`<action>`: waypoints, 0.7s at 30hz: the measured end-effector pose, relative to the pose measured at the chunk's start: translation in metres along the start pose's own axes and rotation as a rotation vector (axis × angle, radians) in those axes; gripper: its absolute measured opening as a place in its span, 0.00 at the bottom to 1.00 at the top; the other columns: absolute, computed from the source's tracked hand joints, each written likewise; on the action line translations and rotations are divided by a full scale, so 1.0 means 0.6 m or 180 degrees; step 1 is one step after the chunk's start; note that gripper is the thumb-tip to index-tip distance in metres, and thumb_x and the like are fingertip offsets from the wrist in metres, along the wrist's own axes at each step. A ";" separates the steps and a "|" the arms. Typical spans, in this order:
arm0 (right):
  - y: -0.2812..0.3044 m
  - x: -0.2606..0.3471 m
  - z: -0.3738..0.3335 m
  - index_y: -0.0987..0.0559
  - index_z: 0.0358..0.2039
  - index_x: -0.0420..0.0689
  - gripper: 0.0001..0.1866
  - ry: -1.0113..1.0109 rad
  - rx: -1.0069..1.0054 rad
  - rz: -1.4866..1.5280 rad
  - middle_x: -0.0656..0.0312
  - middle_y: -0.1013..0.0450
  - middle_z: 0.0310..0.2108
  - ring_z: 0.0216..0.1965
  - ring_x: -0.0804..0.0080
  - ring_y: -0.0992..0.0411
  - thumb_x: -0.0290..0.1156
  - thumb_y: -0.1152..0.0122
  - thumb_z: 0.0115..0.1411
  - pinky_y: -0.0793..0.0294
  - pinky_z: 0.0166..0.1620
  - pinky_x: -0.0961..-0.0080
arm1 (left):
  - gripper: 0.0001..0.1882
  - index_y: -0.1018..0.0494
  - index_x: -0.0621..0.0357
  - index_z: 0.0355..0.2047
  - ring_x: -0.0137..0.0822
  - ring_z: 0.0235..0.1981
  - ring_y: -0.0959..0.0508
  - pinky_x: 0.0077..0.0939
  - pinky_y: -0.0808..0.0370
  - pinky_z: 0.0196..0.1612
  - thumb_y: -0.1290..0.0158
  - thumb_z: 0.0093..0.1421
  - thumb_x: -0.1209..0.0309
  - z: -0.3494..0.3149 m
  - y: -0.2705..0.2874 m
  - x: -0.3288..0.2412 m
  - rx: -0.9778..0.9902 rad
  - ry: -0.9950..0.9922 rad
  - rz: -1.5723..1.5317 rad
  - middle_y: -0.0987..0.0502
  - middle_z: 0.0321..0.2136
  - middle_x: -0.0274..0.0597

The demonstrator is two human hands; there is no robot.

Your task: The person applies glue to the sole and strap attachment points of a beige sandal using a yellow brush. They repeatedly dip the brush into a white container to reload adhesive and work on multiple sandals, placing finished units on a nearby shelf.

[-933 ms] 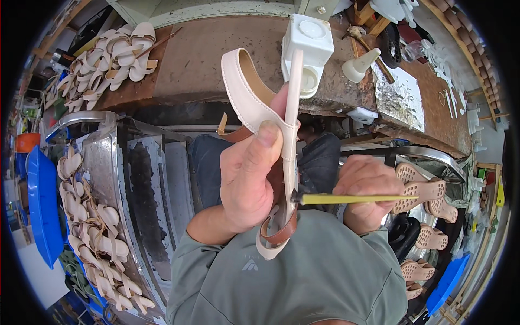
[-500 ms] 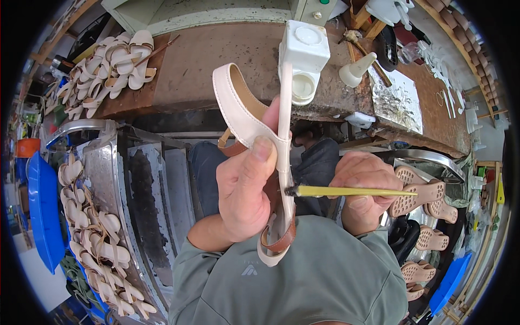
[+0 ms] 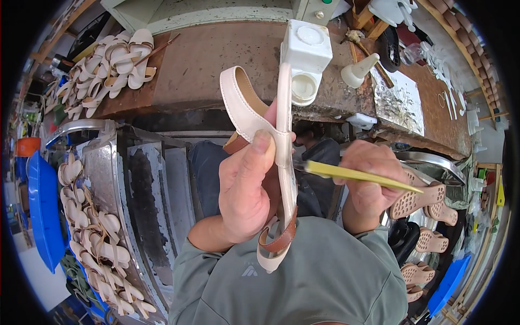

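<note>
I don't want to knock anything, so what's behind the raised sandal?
Behind the sandal in your left hand: the bench, a white container and dark trousers. The sandal hides part of the container's lower left side.

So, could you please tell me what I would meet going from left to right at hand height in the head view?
Blue bin → sandal pile → held sandal → right hand → soles.
</note>
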State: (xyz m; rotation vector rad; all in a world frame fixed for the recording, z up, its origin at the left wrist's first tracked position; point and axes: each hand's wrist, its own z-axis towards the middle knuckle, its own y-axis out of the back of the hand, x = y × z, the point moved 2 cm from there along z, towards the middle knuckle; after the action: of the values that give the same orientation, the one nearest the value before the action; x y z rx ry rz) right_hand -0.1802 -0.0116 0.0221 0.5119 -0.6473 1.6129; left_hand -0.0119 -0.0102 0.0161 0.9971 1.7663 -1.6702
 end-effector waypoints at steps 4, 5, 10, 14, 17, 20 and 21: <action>0.001 -0.009 -0.009 0.23 0.28 0.34 0.09 -0.0165 0.0380 0.0111 0.52 0.25 0.23 0.21 0.65 0.26 0.25 0.34 0.48 0.29 0.24 0.73 | 0.28 0.38 0.69 0.53 0.28 0.34 0.27 0.23 0.26 0.30 0.69 0.66 0.55 0.005 0.004 -0.002 -0.0050 -0.0187 0.0252 0.27 0.40 0.46; -0.001 -0.009 -0.013 0.22 0.28 0.34 0.09 -0.0140 0.0419 0.0165 0.53 0.25 0.23 0.21 0.65 0.26 0.25 0.34 0.47 0.29 0.24 0.73 | 0.28 0.38 0.69 0.53 0.28 0.34 0.27 0.22 0.26 0.30 0.68 0.66 0.56 0.005 0.000 -0.005 -0.0094 -0.0206 0.0278 0.28 0.40 0.46; 0.008 -0.001 -0.025 0.22 0.27 0.34 0.09 -0.0253 0.0598 0.0357 0.53 0.25 0.23 0.21 0.66 0.26 0.26 0.33 0.47 0.28 0.24 0.73 | 0.27 0.37 0.70 0.52 0.29 0.36 0.28 0.22 0.28 0.35 0.68 0.66 0.57 0.006 0.001 -0.007 -0.0093 -0.0309 0.0288 0.28 0.43 0.47; 0.017 -0.003 -0.019 0.22 0.28 0.34 0.09 -0.0394 0.0429 0.0404 0.52 0.24 0.23 0.22 0.66 0.26 0.26 0.34 0.48 0.29 0.25 0.72 | 0.27 0.37 0.70 0.52 0.30 0.38 0.28 0.23 0.28 0.37 0.67 0.66 0.57 0.006 -0.007 -0.004 -0.0142 -0.0713 0.0482 0.29 0.44 0.48; 0.008 -0.004 -0.006 0.22 0.28 0.35 0.09 -0.0463 0.0357 0.0273 0.53 0.24 0.23 0.21 0.66 0.26 0.26 0.34 0.48 0.29 0.25 0.72 | 0.27 0.37 0.70 0.53 0.31 0.39 0.28 0.24 0.27 0.38 0.66 0.66 0.57 0.004 -0.004 -0.002 -0.0120 -0.0773 0.0612 0.29 0.45 0.49; 0.012 -0.001 -0.012 0.22 0.27 0.34 0.09 -0.0379 0.0738 0.0454 0.54 0.24 0.22 0.20 0.66 0.27 0.25 0.34 0.46 0.29 0.23 0.73 | 0.25 0.36 0.76 0.49 0.28 0.43 0.30 0.21 0.33 0.44 0.64 0.67 0.61 0.001 0.006 -0.006 0.0027 -0.0500 0.0110 0.34 0.52 0.52; 0.011 0.004 -0.017 0.22 0.27 0.34 0.09 -0.0434 0.0834 0.0545 0.54 0.24 0.22 0.19 0.66 0.27 0.25 0.34 0.46 0.29 0.23 0.73 | 0.25 0.35 0.77 0.48 0.28 0.44 0.30 0.21 0.34 0.44 0.64 0.67 0.61 0.001 0.007 -0.007 0.0082 -0.0436 -0.0049 0.35 0.53 0.53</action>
State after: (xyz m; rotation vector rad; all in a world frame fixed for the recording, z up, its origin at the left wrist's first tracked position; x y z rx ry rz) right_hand -0.1865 -0.0034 0.0153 0.7814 -0.5961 1.8487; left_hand -0.0059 -0.0117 0.0168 0.8606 1.6714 -1.7319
